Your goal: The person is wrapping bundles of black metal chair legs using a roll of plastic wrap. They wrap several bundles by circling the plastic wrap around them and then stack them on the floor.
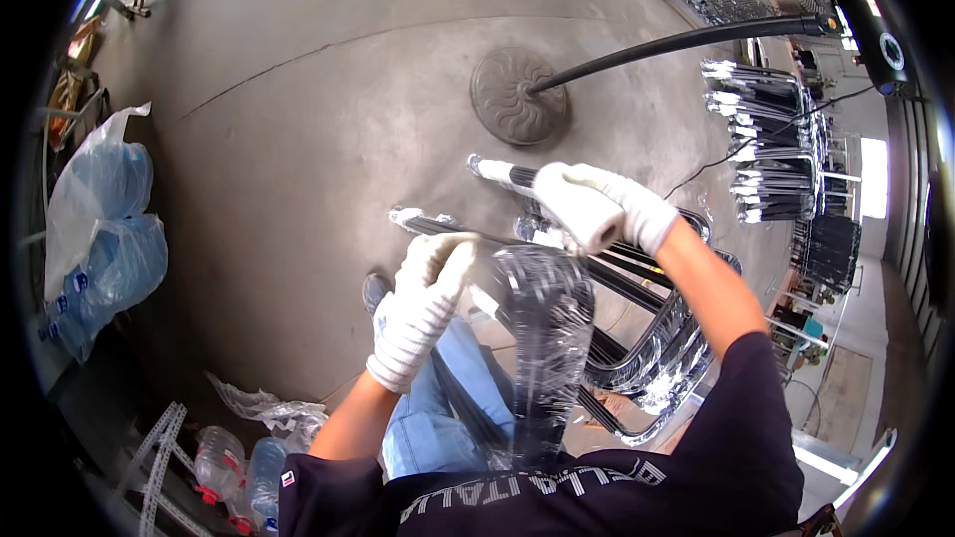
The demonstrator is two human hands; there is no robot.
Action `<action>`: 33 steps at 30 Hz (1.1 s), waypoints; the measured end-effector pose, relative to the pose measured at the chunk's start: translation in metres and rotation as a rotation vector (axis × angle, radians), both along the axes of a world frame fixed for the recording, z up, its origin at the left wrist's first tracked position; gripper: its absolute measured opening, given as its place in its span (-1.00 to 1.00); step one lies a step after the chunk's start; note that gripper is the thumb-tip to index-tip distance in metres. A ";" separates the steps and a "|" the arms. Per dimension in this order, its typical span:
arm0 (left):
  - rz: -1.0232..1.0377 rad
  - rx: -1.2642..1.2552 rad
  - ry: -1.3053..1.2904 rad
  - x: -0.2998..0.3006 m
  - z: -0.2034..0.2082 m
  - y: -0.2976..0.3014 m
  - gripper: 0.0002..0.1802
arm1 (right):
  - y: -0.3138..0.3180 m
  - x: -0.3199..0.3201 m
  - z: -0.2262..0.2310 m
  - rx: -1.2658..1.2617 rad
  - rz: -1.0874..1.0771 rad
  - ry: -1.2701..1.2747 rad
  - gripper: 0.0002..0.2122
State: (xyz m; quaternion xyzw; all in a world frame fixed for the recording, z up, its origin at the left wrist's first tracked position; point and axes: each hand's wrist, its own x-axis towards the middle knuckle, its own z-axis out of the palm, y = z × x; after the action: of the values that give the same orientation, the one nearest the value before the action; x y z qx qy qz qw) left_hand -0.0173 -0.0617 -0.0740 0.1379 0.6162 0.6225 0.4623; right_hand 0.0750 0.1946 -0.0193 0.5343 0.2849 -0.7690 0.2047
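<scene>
In a white knit glove, my right hand [632, 207] grips a white roll of stretch film [580, 207], whose core end faces toward me. My left hand [426, 288], gloved alike, is closed beside the top of a black, film-wrapped piece [547, 328]; what its fingers hold is hidden. The wrapped piece stands upright in front of my body, its film glossy and creased. Beyond and right of it are several black tubular metal frames [637, 288] with rounded corners. White-wrapped tube ends [489, 169] stick out past the roll.
A round, dark fan base [519, 96] with a long pole [676, 48] stands ahead. Bundled black frames [771, 149] are stacked at right, and a cable [721, 161] hangs nearby. Bagged blue bottles [114, 209] sit at left; large plastic bottles [221, 462] and a perforated metal rack [159, 462] lower left.
</scene>
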 end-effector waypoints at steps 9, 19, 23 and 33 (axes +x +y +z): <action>0.450 0.188 -1.054 -0.049 0.007 0.017 -0.39 | -0.087 -0.147 0.029 0.549 1.369 0.030 -0.54; 0.282 -0.169 -1.023 -0.037 -0.014 -0.083 -0.36 | -0.064 -0.079 -0.011 0.791 0.522 0.079 -0.61; 0.185 -0.195 -1.288 0.019 0.001 -0.070 -0.39 | -0.086 0.023 -0.079 0.195 0.088 0.014 -0.63; -0.287 -0.404 -0.783 0.082 -0.027 0.026 -0.36 | -0.128 0.109 -0.065 -0.051 -0.233 0.064 -0.70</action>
State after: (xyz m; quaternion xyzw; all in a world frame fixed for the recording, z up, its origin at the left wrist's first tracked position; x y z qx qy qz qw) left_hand 0.0645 -0.0356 -0.1006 -0.1165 0.4789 0.4251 0.7592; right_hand 0.1839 0.0667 -0.0843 0.5336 0.2075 -0.8113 0.1185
